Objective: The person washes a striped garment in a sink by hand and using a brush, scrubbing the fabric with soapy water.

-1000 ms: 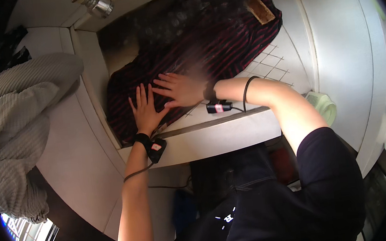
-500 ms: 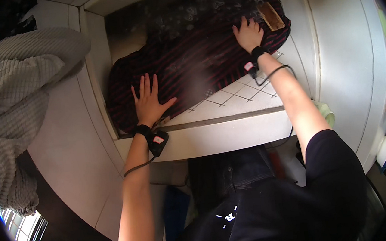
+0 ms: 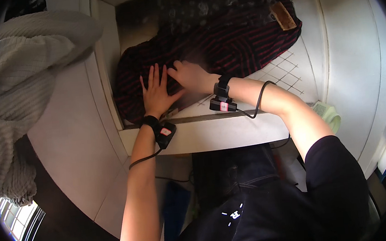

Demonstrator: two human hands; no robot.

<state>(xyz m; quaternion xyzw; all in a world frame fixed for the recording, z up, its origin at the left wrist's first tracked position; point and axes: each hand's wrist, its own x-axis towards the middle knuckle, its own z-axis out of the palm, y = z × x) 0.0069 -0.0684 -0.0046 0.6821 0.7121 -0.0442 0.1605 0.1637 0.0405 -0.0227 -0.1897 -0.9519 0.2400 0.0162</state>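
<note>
A dark striped cloth (image 3: 240, 37) with thin red lines lies wet and spread in a white basin (image 3: 307, 53), soap suds over its far part. Flat on its left part rests my left hand (image 3: 157, 96), fingers spread. Close beside it, to the right, my right hand (image 3: 193, 77) is curled over the cloth with the fingers bent in; whatever is under them is hidden. On the cloth's far right end sits a brown rectangular block (image 3: 283, 16), wooden-looking, with paler edges. Both wrists wear black straps with small cabled boxes.
The basin's front ledge (image 3: 208, 135) runs between me and the cloth. Crosshatched lines mark the white surface (image 3: 286, 72) at the right. A grey ribbed cloth (image 3: 27, 90) hangs at the left. A pale green item (image 3: 327, 117) lies by the basin's right front corner.
My right hand has moved left and nearer, from beside the brown block to beside my left hand, and its fingers have curled. My left hand remains spread on the cloth. The view has shifted slightly.
</note>
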